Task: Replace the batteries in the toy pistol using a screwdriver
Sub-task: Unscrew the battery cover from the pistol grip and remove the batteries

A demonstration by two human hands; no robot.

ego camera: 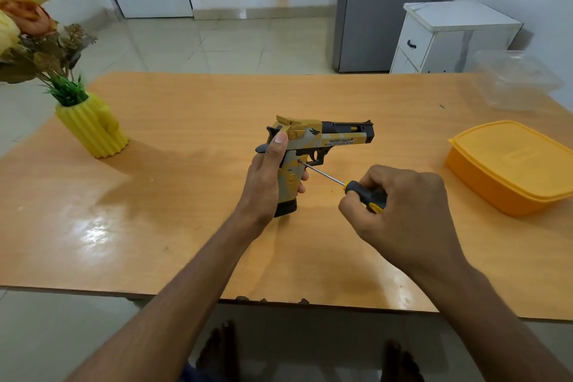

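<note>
A yellow, grey and black toy pistol point(328, 136) stands upright on its grip base on the wooden table point(173, 170), barrel pointing right. My left hand point(266, 177) grips the pistol's grip from behind, thumb up along the rear of the slide. My right hand point(400, 211) holds a screwdriver point(356, 189) with a black and yellow handle. Its metal shaft runs up and left, and the tip sits against the upper part of the grip, just behind the trigger. No batteries are in view.
A yellow ribbed vase point(93, 130) with artificial flowers stands at the table's left. A closed orange plastic box point(508, 164) lies at the right, with a clear plastic container point(514, 80) behind it. A white cabinet point(446, 37) and a grey fridge stand beyond the table.
</note>
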